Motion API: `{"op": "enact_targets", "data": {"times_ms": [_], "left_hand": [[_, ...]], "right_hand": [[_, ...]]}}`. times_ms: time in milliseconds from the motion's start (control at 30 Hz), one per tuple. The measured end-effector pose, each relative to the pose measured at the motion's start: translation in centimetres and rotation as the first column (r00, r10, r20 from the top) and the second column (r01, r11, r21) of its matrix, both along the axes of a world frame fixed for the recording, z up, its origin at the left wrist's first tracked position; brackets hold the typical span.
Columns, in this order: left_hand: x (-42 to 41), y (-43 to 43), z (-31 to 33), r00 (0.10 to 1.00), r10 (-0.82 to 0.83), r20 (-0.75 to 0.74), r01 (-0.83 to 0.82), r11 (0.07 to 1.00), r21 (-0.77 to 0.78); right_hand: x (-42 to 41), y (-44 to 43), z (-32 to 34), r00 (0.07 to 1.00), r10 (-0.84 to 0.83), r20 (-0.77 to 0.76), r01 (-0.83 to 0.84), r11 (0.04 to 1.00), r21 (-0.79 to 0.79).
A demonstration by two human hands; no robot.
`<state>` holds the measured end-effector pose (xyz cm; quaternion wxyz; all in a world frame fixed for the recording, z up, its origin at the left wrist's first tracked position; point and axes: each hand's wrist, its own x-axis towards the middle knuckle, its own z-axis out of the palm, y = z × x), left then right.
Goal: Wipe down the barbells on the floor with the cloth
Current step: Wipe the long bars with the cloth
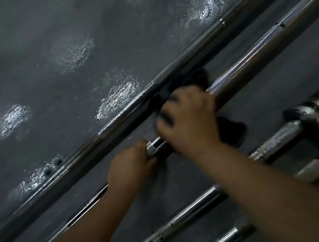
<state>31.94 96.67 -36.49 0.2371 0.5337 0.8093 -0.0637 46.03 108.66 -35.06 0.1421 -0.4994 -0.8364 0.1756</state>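
Right grip [189, 122] closing around dark cloth [231, 132], wrapping it onto barbell [242, 63]; cloth bunching out either side of fingers. Left grip [128, 169] clasping same barbell just below, at steel ring [151, 150]. Barbell running diagonally over floor [65, 29].

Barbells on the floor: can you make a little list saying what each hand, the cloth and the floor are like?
left hand: grips the barbell
right hand: holds the cloth on that same bar
cloth: dark, bunched around the bar
other bars: lying alongside on both sides
floor: dark grey with shiny patches
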Motion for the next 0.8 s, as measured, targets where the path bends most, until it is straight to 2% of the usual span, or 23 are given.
{"op": "enact_targets", "data": {"times_ms": [33,100,167,267,367,433,500,600,667,800], "left_hand": [[-0.3,-0.2,-0.4,1.0,-0.015,0.005,0.015,1.0,-0.019],[-0.9,-0.4,-0.8,1.0,-0.018,-0.007,0.018,0.998,-0.053],[-0.7,-0.2,-0.8,1.0,0.011,0.015,-0.011,0.999,-0.054],[-0.4,0.3,-0.4,0.998,0.047,0.046,-0.045,0.998,-0.031],[-0.4,0.3,-0.4,0.998,0.026,0.056,-0.027,0.999,0.017],[-0.4,0.2,-0.4,0.998,0.031,0.048,-0.031,0.999,0.016],[-0.2,0.3,-0.2,0.999,0.024,0.025,-0.024,1.0,0.001],[-0.1,0.3,-0.1,1.0,0.002,0.001,-0.001,1.0,-0.01],[-0.1,0.3,0.1,1.0,0.01,0.017,-0.009,1.0,-0.01],[-0.2,0.2,0.2,0.998,0.02,0.055,-0.02,1.0,-0.003]], "right_hand": [[-1.1,-3.3,0.4,0.986,0.162,-0.043,-0.163,0.987,-0.018],[-0.3,-4.7,0.9,0.93,0.36,-0.068,-0.363,0.931,-0.032],[3.0,-0.6,0.0,0.927,0.375,-0.01,-0.375,0.927,0.025],[9.5,8.0,-0.2,0.997,0.026,0.077,-0.038,0.986,0.16],[13.4,14.9,1.4,0.943,-0.286,0.169,0.268,0.956,0.121],[12.3,16.3,1.4,0.914,-0.381,0.137,0.375,0.924,0.069],[9.4,14.0,0.5,0.913,-0.401,0.076,0.404,0.915,-0.021],[4.5,4.0,-0.6,0.959,-0.281,0.03,0.282,0.958,-0.044],[2.1,-1.5,-0.1,0.993,-0.118,-0.031,0.117,0.992,-0.038],[1.5,-3.0,-0.2,0.995,0.101,-0.014,-0.101,0.995,-0.021]]}}
